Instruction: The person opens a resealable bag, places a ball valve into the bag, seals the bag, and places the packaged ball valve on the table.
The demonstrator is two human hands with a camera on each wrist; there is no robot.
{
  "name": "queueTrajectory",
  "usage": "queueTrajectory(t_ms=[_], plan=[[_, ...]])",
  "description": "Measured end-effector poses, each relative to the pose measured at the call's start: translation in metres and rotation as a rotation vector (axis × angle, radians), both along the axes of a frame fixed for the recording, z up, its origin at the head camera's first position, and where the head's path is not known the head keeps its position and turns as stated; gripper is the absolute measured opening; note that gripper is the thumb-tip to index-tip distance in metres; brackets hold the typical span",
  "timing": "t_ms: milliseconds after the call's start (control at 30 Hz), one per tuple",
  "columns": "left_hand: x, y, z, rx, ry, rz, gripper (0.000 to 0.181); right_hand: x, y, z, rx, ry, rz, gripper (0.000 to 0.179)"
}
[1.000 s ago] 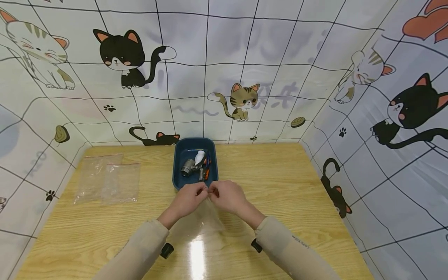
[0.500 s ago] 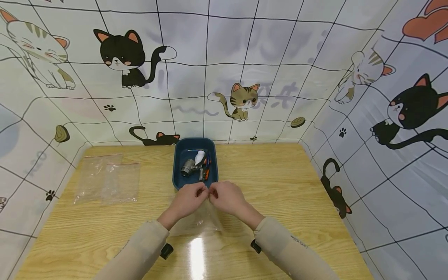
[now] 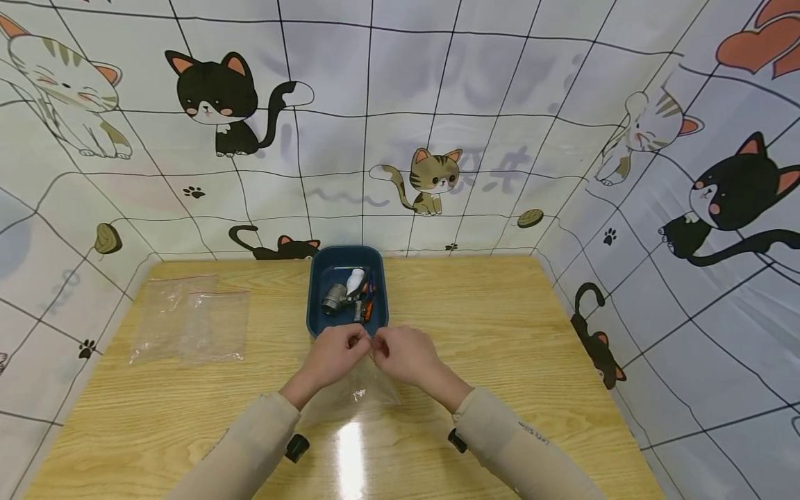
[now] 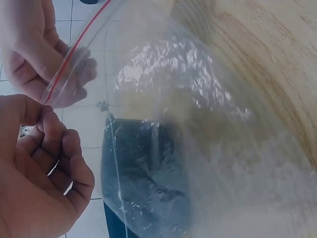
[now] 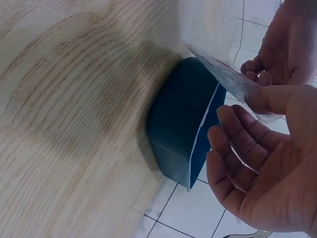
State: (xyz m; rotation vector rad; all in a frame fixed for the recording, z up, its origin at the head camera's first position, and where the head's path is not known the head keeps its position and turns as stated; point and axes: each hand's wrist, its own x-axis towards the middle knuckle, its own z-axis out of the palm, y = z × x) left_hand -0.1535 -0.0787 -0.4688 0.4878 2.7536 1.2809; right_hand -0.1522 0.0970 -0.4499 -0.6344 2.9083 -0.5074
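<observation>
Both hands meet at the near rim of a blue plastic bin (image 3: 317, 326). Between them hangs a clear zip bag (image 4: 163, 74) with a red line along its mouth. My left hand (image 3: 337, 355) pinches the bag's top edge between thumb and forefinger, its other fingers curled loosely. Close beside it, my right hand (image 3: 405, 354) pinches the same edge, thumb on the plastic in the right wrist view. The bag spreads down toward me over the table. In the bin lie a grey metal cylindrical piece (image 3: 334, 298), a white bulb-shaped piece (image 3: 355, 280) and several small orange, blue and metal items.
Two more clear zip bags (image 3: 215, 326) with red-lined tops lie flat and overlapping on the wooden table (image 3: 487, 312) at left. White cat-print sheeting (image 3: 500, 83) stands along the back and sides. Dark wrist devices (image 3: 296, 448) sit at the beige sleeves.
Hands stay nearly in place at the bag's edge. The bag's hanging lower part shifts and crinkles slightly.
</observation>
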Motion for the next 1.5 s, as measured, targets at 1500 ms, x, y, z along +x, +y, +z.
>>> queueTrajectory(t_ms=[1500], plan=[[-0.003,-0.004,0.009,0.112,-0.111,0.067,0.024,0.019,0.015,-0.007,-0.004,-0.058,0.022,0.015]])
